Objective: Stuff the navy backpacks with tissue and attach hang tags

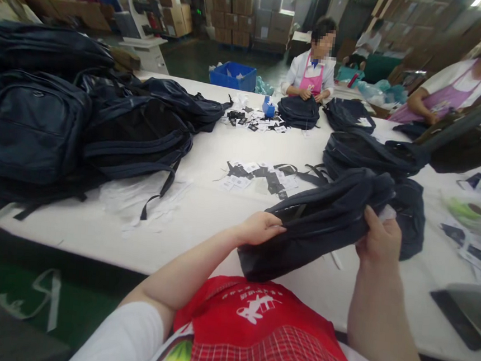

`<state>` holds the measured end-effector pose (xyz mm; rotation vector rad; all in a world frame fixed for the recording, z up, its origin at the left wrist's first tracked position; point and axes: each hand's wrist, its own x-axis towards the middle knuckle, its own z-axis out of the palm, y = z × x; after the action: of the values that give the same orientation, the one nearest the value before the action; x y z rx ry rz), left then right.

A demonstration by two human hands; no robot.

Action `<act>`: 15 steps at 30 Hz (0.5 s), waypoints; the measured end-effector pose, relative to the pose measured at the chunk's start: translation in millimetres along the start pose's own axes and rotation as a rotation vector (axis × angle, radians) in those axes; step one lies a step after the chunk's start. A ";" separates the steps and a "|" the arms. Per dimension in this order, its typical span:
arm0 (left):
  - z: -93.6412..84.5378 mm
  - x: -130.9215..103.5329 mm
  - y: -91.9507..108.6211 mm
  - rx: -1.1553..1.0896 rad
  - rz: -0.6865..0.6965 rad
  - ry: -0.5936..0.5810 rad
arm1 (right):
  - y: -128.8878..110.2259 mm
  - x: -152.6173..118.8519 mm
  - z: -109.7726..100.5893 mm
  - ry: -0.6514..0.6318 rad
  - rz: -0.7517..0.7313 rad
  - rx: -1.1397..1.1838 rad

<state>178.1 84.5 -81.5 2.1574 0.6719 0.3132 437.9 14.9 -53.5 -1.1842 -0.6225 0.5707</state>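
Observation:
A dark navy backpack point(316, 221) is held tilted over the near edge of the white table, between my two hands. My left hand point(261, 228) grips its left side, fingers closed on the fabric. On the right, my right hand point(381, 232) pinches the bag's other end, with a small piece of whitish, see-through material point(388, 213) at its fingers. Just beyond the bag lie scattered black and white tags point(261, 178). Another navy backpack point(408, 217) rests behind my right hand, partly hidden by the held one.
Navy backpacks point(30, 128) are heaped on the table's left. A phone-like dark object point(459, 320) lies at the right. Across the white table point(208, 161), a co-worker in a pink apron point(312, 77) handles a backpack near a blue bin point(232, 77). Another person point(450, 98) stands farther right.

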 end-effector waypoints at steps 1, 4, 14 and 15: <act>-9.4 0.2 5.9 -0.094 0.008 0.017 | -2.2 2.1 -1.2 0.005 -0.002 0.033; -30.3 -1.5 18.5 -0.390 -0.085 0.030 | 0.2 7.5 -0.8 -0.027 0.046 0.088; -12.8 -12.4 -8.0 -0.683 -0.480 0.053 | 69.7 15.2 6.3 -0.106 0.385 0.119; -17.2 -12.6 -1.6 -0.544 -0.434 0.083 | 70.7 18.3 8.3 -0.122 0.399 0.141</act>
<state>159.7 89.4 -72.0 1.4486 0.9542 0.3084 439.2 52.8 -116.4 -1.1516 -0.4402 1.0138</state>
